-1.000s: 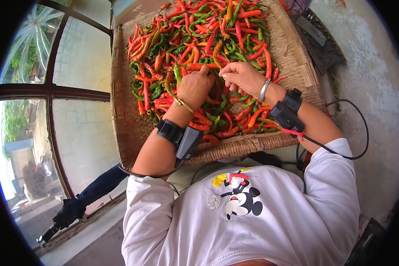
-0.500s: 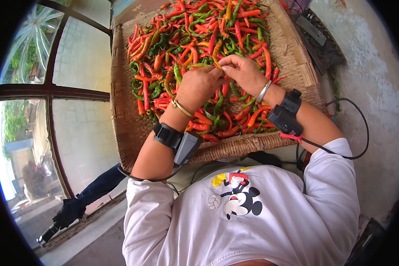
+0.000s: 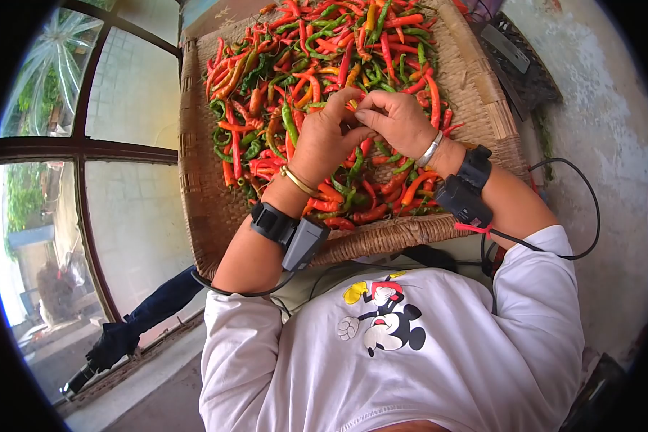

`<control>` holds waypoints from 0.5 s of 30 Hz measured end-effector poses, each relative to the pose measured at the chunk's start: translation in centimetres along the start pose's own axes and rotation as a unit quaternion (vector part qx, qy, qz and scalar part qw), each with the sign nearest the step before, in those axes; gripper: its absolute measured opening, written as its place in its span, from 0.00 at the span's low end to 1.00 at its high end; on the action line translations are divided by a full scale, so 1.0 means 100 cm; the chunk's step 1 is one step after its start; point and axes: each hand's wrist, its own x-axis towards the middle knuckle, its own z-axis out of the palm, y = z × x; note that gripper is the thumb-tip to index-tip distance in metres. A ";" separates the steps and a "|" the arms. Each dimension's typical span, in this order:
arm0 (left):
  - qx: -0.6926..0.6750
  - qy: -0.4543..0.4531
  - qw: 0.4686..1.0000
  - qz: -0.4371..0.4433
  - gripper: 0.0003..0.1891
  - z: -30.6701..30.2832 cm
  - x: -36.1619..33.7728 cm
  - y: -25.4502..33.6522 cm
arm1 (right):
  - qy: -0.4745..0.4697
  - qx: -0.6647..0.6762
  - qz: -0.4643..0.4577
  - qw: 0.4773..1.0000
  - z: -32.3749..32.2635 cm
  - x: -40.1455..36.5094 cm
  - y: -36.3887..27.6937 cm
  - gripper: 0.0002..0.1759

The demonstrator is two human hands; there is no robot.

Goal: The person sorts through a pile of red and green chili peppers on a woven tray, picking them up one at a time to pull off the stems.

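Over the middle of a pile of red, green and orange chili peppers [image 3: 266, 108], both hands meet at their fingertips. My left hand [image 3: 329, 137] has its fingers curled, with the thumb somewhat away from the index finger. Thumb and fingers are pressed together on my right hand [image 3: 399, 124], right beside the left fingertips. Whatever lies between the fingertips is too small and hidden to name. The peppers lie in a large woven tray [image 3: 201, 209]. Just left of my left hand is a long green pepper [image 3: 289, 124].
A framed window [image 3: 79, 151] stands along the left, with a dark strut [image 3: 165, 299] below it. A black object [image 3: 515, 61] sits beyond the tray's right edge. Wrist devices [image 3: 306, 243] trail black cables, one looping out on the right [image 3: 596, 209].
My left hand has turned slightly, and its thumb and index finger have spread farther apart. My right hand has barely moved and stays pinched.
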 end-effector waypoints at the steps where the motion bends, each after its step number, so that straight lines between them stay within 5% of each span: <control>1: 0.000 -0.001 1.000 0.000 0.25 0.000 0.000 0.000 | -0.011 0.064 0.069 0.996 -0.004 0.000 -0.007 0.12; 6: -0.097 -0.056 0.989 -0.092 0.11 -0.001 -0.001 -0.012 | -0.021 0.335 0.191 0.922 -0.013 0.003 0.002 0.10; 8: -0.176 -0.065 0.976 -0.107 0.09 -0.003 -0.001 -0.013 | -0.061 0.537 0.212 0.815 -0.014 0.002 0.004 0.12; 12: -0.284 -0.058 0.932 -0.215 0.05 -0.022 0.006 -0.007 | -0.017 0.598 0.253 0.760 -0.013 0.003 0.013 0.15; 15: -0.343 0.155 0.914 -0.151 0.08 -0.047 0.024 -0.022 | -0.002 0.531 0.271 0.803 -0.017 0.004 0.013 0.17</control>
